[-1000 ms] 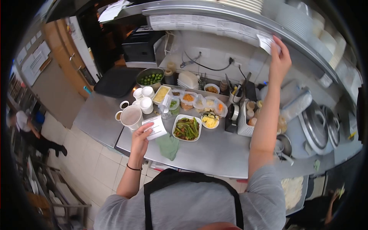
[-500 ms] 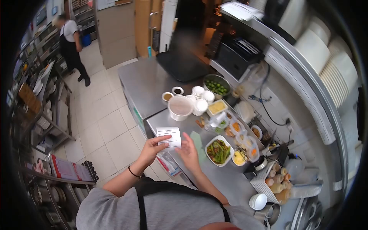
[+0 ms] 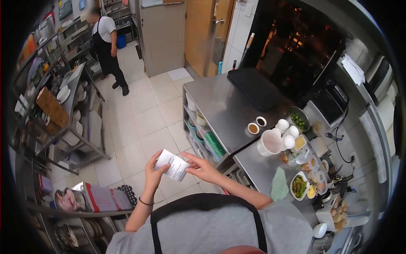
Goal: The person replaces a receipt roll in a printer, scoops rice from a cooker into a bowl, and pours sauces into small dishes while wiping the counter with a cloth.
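A white printed paper slip (image 3: 172,165), like an order receipt, is held tilted in front of my chest, above the floor. My left hand (image 3: 154,170) grips its left edge with the thumb on the printed face. At the opposite edge, my right hand (image 3: 200,168) pinches the slip between thumb and fingers. The small print cannot be read. To my right, a square white bowl of green vegetables (image 3: 299,186) stands on the steel counter beside a light green cloth (image 3: 279,184).
A large white tub (image 3: 270,143), two small sauce cups (image 3: 253,128) and stacked white cups (image 3: 289,142) stand on the steel counter (image 3: 224,112). A black tray (image 3: 254,88) lies farther back. Another person (image 3: 108,48) stands by the left shelving. A red-edged box (image 3: 108,197) is at lower left.
My view has turned left, so the counter now appears farther right. My right hand has come from beside the slip to its edge, and the slip has tilted.
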Available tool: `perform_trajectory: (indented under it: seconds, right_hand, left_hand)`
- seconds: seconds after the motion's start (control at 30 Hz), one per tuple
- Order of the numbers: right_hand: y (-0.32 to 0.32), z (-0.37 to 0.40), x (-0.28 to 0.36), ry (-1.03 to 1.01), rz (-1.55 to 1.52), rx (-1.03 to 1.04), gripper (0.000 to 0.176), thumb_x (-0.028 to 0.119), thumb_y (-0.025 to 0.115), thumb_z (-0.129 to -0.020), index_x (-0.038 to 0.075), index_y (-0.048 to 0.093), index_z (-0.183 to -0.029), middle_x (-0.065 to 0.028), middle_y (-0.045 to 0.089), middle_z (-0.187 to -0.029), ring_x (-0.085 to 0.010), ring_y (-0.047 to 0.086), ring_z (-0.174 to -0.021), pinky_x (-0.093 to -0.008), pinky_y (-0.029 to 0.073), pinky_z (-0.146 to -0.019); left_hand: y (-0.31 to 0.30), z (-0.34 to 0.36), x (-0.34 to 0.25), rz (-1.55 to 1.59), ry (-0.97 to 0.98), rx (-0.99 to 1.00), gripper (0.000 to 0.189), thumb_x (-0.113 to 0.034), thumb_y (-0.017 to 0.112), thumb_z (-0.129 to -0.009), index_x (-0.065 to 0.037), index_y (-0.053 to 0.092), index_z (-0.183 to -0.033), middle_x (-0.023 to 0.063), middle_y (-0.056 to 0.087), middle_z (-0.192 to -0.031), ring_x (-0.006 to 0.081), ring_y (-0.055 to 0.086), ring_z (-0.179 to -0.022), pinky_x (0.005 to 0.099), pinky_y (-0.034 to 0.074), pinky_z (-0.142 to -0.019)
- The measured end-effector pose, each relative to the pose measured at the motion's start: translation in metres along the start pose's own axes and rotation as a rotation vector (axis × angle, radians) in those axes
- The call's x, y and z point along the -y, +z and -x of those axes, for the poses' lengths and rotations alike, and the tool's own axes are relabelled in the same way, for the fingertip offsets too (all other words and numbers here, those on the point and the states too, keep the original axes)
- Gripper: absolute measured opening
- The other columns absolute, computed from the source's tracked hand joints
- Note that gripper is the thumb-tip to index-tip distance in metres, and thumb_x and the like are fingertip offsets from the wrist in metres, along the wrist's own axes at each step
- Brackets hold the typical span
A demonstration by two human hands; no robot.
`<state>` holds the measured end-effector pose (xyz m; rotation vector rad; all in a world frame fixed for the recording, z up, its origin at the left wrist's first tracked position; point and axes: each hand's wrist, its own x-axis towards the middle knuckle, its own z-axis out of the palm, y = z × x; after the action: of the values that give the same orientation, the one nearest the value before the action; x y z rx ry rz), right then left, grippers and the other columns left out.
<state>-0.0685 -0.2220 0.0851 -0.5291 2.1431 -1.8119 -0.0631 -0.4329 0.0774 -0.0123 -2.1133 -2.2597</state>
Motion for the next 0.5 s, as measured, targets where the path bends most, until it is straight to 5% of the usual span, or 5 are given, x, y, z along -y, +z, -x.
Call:
perform_trajectory:
  seconds: [0.07, 0.23, 0.5]
  right_hand:
    - [0.016, -0.045, -0.005, -0.315, 0.169, 0.027, 0.051, 0.001, 0.055, -0.078, 0.018, 0.047, -0.125, -0.0069, 0.058, -0.083, -0.0159, 0.056, -0.071, -0.0275, 0.045, -0.064]
    - [0.016, -0.157, -0.013, -0.402, 0.298, 0.134, 0.031, 0.004, 0.058, -0.077, 0.014, 0.062, -0.106, -0.008, 0.06, -0.087, -0.02, 0.057, -0.072, -0.0284, 0.046, -0.066]
    - [0.026, -0.383, -0.023, -0.522, 0.086, 0.381, 0.024, 0.0, 0.058, -0.076, 0.007, 0.065, -0.098, -0.0104, 0.063, -0.088, -0.0218, 0.059, -0.079, -0.0278, 0.047, -0.069]
  left_hand:
    - [-0.025, -0.022, 0.0, 0.017, -0.002, -0.041, 0.047, 0.002, 0.066, -0.07, 0.001, 0.051, -0.115, 0.0088, 0.061, -0.089, 0.0139, 0.057, -0.082, 0.0257, 0.046, -0.072]
    - [-0.083, -0.103, 0.011, -0.024, 0.004, -0.166, 0.018, -0.003, 0.068, -0.07, 0.003, 0.061, -0.086, 0.0041, 0.061, -0.076, 0.0101, 0.054, -0.068, 0.0221, 0.043, -0.062]
    - [-0.169, -0.254, 0.002, -0.277, 0.022, -0.326, 0.012, -0.005, 0.068, -0.072, 0.001, 0.062, -0.08, 0.003, 0.06, -0.071, 0.0073, 0.053, -0.064, 0.022, 0.042, -0.06]
